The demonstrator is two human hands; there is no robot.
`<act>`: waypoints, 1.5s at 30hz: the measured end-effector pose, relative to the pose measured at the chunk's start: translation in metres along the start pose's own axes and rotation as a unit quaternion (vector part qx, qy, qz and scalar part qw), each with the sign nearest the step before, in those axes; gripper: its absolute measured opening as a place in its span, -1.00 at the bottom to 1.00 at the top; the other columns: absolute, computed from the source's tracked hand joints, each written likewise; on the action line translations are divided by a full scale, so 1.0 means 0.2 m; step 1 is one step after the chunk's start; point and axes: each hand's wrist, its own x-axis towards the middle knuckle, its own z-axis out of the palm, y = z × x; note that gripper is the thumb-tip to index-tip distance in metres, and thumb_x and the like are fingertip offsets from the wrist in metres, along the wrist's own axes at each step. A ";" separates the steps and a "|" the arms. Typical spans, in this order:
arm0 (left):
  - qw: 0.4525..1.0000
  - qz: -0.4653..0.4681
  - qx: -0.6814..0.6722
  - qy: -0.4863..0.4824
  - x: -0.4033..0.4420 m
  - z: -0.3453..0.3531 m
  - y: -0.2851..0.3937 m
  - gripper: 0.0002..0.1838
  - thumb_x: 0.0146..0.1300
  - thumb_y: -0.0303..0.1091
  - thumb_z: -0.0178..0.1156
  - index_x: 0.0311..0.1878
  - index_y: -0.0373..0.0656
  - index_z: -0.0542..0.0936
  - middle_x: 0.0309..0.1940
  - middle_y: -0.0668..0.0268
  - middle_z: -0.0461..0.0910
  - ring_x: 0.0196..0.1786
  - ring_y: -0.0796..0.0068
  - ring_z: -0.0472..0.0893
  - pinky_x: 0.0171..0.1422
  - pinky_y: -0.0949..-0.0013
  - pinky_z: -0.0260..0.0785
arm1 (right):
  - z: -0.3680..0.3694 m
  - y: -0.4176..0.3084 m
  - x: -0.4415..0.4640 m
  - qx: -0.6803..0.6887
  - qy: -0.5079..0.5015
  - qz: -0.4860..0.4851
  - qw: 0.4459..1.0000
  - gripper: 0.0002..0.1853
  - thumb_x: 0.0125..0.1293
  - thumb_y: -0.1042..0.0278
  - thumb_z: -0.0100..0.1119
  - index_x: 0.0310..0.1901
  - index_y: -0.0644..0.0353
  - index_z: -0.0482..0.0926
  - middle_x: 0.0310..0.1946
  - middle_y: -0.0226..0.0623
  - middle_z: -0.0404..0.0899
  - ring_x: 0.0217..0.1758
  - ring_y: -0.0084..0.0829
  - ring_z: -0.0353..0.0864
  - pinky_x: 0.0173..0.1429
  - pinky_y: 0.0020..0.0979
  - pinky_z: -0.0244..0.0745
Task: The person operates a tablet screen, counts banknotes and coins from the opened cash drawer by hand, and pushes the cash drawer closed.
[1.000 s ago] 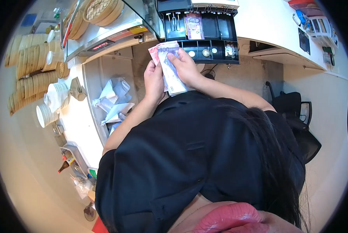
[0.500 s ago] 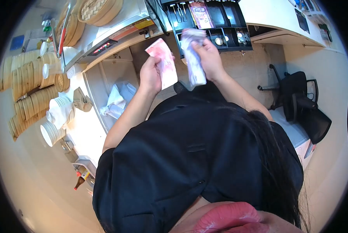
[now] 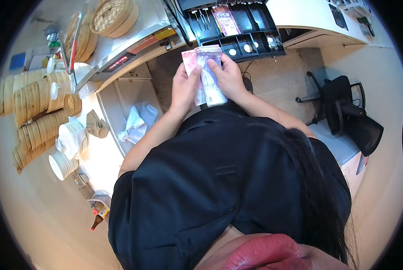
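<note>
In front of my body my left hand (image 3: 184,90) grips pink banknotes (image 3: 189,60), thumb on top. Beside it my right hand (image 3: 230,77) is closed on purple-blue banknotes (image 3: 214,92), its thumb pressed on their face. The two lots of notes lie side by side and overlap along their inner edges. Just beyond my hands an open black cash drawer (image 3: 251,56) holds a stack of pink-purple notes (image 3: 226,21) in one slot and coins (image 3: 247,48) in its front cups. How many notes each hand holds I cannot tell.
At the left are bamboo steamers (image 3: 114,18) on a steel counter and stacked white bowls (image 3: 63,164). A white plastic bag (image 3: 138,122) sits on a lower shelf. To the right stand a black office chair (image 3: 341,105) and a white counter (image 3: 309,20).
My hands have come together, bringing the pink and purple-blue notes from apart to overlapping. The right hand's notes, blurred before, are now sharp. The view has shifted slightly.
</note>
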 end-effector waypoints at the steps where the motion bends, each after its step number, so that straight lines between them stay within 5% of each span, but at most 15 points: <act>1: 0.999 0.017 0.036 -0.009 0.00 0.02 -0.01 -0.58 0.53 -0.41 0.19 0.38 -0.26 0.44 0.14 0.20 0.65 0.11 0.44 0.68 0.19 0.33 0.57 | 0.01 -0.01 -0.01 0.003 0.011 0.003 1.000 -0.75 0.56 0.34 0.20 0.11 0.33 0.60 -0.13 -0.39 0.70 -0.09 -0.61 0.60 0.02 -0.46 0.54; 5: 0.992 0.036 0.119 -0.010 0.02 0.06 -0.09 -0.54 0.47 -0.53 0.17 0.39 -0.21 0.37 0.14 0.25 0.58 0.15 0.49 0.60 0.25 0.36 0.48 | 0.01 0.01 -0.02 0.044 0.014 0.012 0.999 -0.74 0.58 0.32 0.18 0.11 0.32 0.58 -0.09 -0.36 0.68 -0.05 -0.61 0.57 0.07 -0.45 0.52; 13: 0.999 0.049 0.014 -0.003 0.07 0.14 -0.10 -0.55 0.44 -0.57 0.18 0.36 -0.19 0.41 0.12 0.28 0.60 0.13 0.50 0.61 0.26 0.33 0.48 | -0.17 -0.09 0.08 0.030 -0.060 0.050 0.996 -0.74 0.62 0.25 0.10 0.08 0.27 0.61 -0.22 -0.45 0.63 -0.10 -0.65 0.53 0.01 -0.48 0.50; 15: 0.998 0.047 -0.038 0.024 0.09 0.14 -0.07 -0.54 0.42 -0.58 0.20 0.36 -0.17 0.44 0.14 0.29 0.61 0.13 0.48 0.63 0.30 0.31 0.49 | -0.31 -0.27 0.15 -0.130 -0.043 -0.013 0.991 -0.75 0.58 0.22 0.13 0.00 0.23 0.67 -0.28 -0.40 0.66 -0.18 -0.50 0.60 0.00 -0.38 0.53; 17: 0.988 0.105 -0.109 0.031 0.11 0.12 -0.03 -0.51 0.42 -0.57 0.21 0.39 -0.15 0.43 0.17 0.30 0.62 0.15 0.45 0.64 0.32 0.29 0.49 | -0.52 -0.33 0.31 -0.471 -0.015 -0.211 0.856 -0.75 0.51 0.22 0.16 -0.07 0.20 0.73 -0.23 -0.26 0.71 -0.15 -0.21 0.66 0.04 -0.24 0.57; 18: 0.987 0.091 -0.133 0.016 0.12 0.13 0.02 -0.53 0.44 -0.55 0.18 0.38 -0.14 0.44 0.15 0.29 0.62 0.13 0.44 0.64 0.28 0.30 0.49 | -0.58 -0.39 0.35 -0.571 -0.032 -0.213 0.793 -0.79 0.43 0.29 0.23 -0.12 0.23 0.76 -0.16 -0.18 0.73 -0.06 -0.09 0.67 0.02 -0.18 0.56; 21: 0.984 0.016 -0.171 -0.047 0.17 0.07 0.07 -0.62 0.44 -0.45 0.09 0.30 -0.12 0.47 -0.14 0.33 0.53 -0.13 0.42 0.53 0.10 0.28 0.44 | -0.71 -0.37 0.44 -0.621 -0.157 -0.182 0.746 -0.84 0.32 0.36 0.23 -0.20 0.20 0.75 -0.15 -0.18 0.74 -0.07 -0.05 0.74 0.05 -0.09 0.63; 22: 0.968 0.004 -0.242 -0.066 0.18 0.08 0.08 -0.62 0.41 -0.46 0.08 0.28 -0.13 0.49 -0.17 0.33 0.50 -0.16 0.43 0.49 0.08 0.29 0.41 | -0.70 -0.37 0.44 -0.620 -0.161 -0.184 0.745 -0.84 0.32 0.36 0.23 -0.20 0.20 0.75 -0.15 -0.18 0.74 -0.07 -0.05 0.74 0.05 -0.09 0.63; 24: 0.947 -0.004 -0.311 -0.080 0.20 0.10 0.10 -0.61 0.38 -0.47 0.07 0.26 -0.13 0.51 -0.20 0.33 0.47 -0.18 0.44 0.44 0.05 0.29 0.38 | -0.66 -0.36 0.45 -0.714 -0.206 -0.197 0.639 -0.89 0.25 0.47 0.22 -0.26 0.21 0.72 -0.17 -0.12 0.75 -0.13 -0.04 0.78 -0.04 -0.13 0.69; 27: 0.917 0.010 -0.383 -0.111 0.22 0.11 0.11 -0.60 0.33 -0.49 0.05 0.23 -0.14 0.53 -0.21 0.31 0.47 -0.19 0.44 0.43 0.01 0.34 0.33 | -0.64 -0.33 0.49 -0.740 -0.202 -0.189 0.613 -0.92 0.19 0.50 0.25 -0.30 0.22 0.70 -0.22 -0.07 0.75 -0.15 -0.05 0.79 -0.09 -0.16 0.71; 37: 0.922 0.073 -0.381 0.007 0.16 0.11 0.06 -0.64 0.34 -0.48 0.10 0.20 -0.10 0.51 -0.15 0.29 0.53 -0.16 0.42 0.47 0.04 0.31 0.36 | -0.68 -0.44 0.54 -0.660 -0.272 -0.142 0.686 -0.85 0.32 0.43 0.26 -0.17 0.25 0.77 -0.23 -0.11 0.79 -0.14 -0.16 0.81 -0.08 -0.24 0.69; 39: 0.926 0.078 -0.370 0.017 0.15 0.09 0.03 -0.65 0.35 -0.47 0.11 0.20 -0.09 0.51 -0.14 0.29 0.53 -0.15 0.41 0.48 0.05 0.30 0.37 | -0.68 -0.44 0.57 -0.328 -0.170 0.083 0.926 -0.79 0.45 0.32 0.26 -0.05 0.23 0.78 -0.19 -0.26 0.82 -0.10 -0.36 0.80 -0.07 -0.32 0.67; 40: 0.926 0.077 -0.369 0.023 0.14 0.08 0.02 -0.65 0.36 -0.47 0.12 0.21 -0.09 0.50 -0.13 0.28 0.53 -0.15 0.41 0.48 0.05 0.30 0.38 | -0.67 -0.45 0.57 -0.330 -0.171 0.082 0.925 -0.79 0.45 0.32 0.26 -0.05 0.23 0.78 -0.19 -0.26 0.82 -0.10 -0.36 0.80 -0.07 -0.32 0.67; 43: 0.927 0.074 -0.364 0.041 0.13 0.10 0.00 -0.66 0.37 -0.48 0.12 0.21 -0.10 0.49 -0.12 0.28 0.53 -0.14 0.42 0.49 0.03 0.30 0.39 | -0.63 -0.46 0.55 0.056 -0.200 0.297 0.932 -0.61 0.61 0.25 0.12 0.31 0.30 0.53 0.09 -0.13 0.74 0.07 -0.48 0.78 0.04 -0.49 0.75; 45: 0.928 0.079 -0.361 0.055 0.12 0.13 0.00 -0.67 0.38 -0.48 0.11 0.20 -0.11 0.49 -0.12 0.28 0.53 -0.14 0.42 0.49 0.02 0.31 0.40 | -0.59 -0.47 0.55 0.054 -0.231 0.296 0.925 -0.54 0.64 0.17 0.06 0.37 0.33 0.44 0.15 -0.06 0.70 0.12 -0.40 0.77 0.09 -0.45 0.77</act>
